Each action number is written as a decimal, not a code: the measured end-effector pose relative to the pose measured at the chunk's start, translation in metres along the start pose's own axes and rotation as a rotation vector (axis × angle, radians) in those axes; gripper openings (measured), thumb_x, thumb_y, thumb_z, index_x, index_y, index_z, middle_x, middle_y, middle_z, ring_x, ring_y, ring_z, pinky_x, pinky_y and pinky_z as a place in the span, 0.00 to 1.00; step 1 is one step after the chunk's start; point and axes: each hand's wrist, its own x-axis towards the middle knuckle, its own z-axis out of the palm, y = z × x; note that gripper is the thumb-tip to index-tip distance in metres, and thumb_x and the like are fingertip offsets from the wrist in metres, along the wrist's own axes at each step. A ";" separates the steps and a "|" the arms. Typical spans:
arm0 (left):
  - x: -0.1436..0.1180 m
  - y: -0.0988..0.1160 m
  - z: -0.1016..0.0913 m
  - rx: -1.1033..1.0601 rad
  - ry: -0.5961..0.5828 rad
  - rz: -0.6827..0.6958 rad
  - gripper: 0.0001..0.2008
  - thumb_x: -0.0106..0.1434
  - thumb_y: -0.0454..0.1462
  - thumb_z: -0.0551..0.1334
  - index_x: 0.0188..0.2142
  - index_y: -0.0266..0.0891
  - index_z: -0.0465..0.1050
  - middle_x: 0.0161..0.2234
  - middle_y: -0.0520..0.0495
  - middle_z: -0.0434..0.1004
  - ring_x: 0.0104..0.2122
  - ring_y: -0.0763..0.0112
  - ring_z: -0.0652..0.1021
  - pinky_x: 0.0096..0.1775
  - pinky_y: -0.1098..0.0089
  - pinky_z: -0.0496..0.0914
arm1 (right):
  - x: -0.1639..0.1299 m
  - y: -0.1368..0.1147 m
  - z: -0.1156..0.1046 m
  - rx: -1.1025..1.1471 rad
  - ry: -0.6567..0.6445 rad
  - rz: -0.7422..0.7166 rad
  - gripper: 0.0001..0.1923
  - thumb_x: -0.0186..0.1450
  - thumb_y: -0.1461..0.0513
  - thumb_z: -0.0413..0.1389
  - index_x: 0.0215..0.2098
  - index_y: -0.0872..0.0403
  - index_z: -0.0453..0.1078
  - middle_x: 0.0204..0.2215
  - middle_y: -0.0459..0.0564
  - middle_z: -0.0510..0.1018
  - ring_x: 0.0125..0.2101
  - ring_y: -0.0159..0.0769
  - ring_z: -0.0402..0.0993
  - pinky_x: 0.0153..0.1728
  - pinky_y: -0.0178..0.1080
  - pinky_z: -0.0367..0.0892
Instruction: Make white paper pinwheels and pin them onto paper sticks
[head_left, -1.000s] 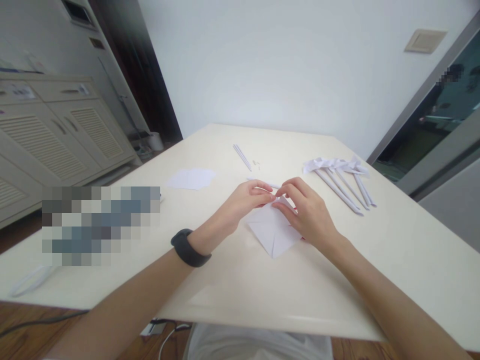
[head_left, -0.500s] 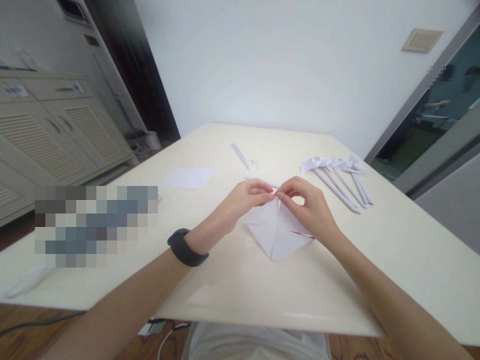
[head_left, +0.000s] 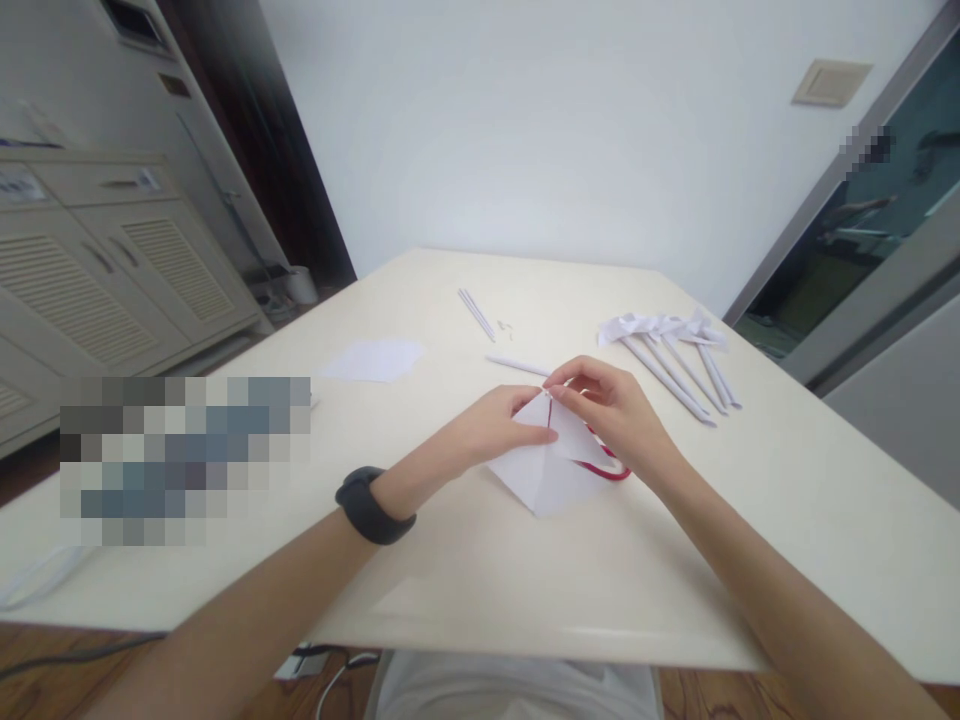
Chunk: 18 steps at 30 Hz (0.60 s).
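A square sheet of white paper, slit in from its corners, is held between my hands just above the table. My left hand grips its upper left part, with the thumb on top and the fingers behind. At the paper's far corner, the right thumb and forefinger of my right hand pinch together. Red loops, like scissors handles, show beside and beneath the paper, partly covered by it and by my right hand. Just beyond my hands lies a rolled white paper stick.
White paper pinwheels on rolled sticks lie to the right. Flat white paper rests at the left, thin paper sticks and small scraps at the back. A blurred-out patch covers something on the left. The wall stands behind the table.
My left thumb has moved down from the far corner onto the middle of the paper. The paper has tilted, and more of the red loops shows. My right hand still pinches the far corner.
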 end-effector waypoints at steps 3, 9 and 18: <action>0.000 0.001 -0.003 -0.029 0.095 -0.035 0.12 0.53 0.38 0.60 0.37 0.38 0.73 0.35 0.48 0.77 0.33 0.63 0.76 0.31 0.70 0.67 | 0.003 0.003 -0.006 0.037 0.057 0.016 0.07 0.61 0.59 0.52 0.34 0.53 0.68 0.30 0.46 0.73 0.28 0.30 0.69 0.29 0.34 0.65; 0.003 -0.004 -0.008 -0.197 0.309 -0.024 0.15 0.54 0.39 0.61 0.41 0.37 0.70 0.41 0.44 0.76 0.35 0.64 0.77 0.32 0.70 0.69 | 0.010 0.006 -0.023 0.051 0.145 0.041 0.11 0.61 0.55 0.51 0.35 0.53 0.67 0.36 0.48 0.73 0.33 0.32 0.69 0.32 0.35 0.66; 0.002 -0.007 -0.007 -0.241 0.345 -0.003 0.17 0.53 0.38 0.62 0.43 0.38 0.66 0.40 0.45 0.74 0.35 0.66 0.76 0.34 0.69 0.69 | 0.012 0.012 -0.029 0.025 0.027 0.097 0.07 0.60 0.59 0.53 0.31 0.54 0.68 0.30 0.47 0.74 0.32 0.32 0.70 0.33 0.36 0.66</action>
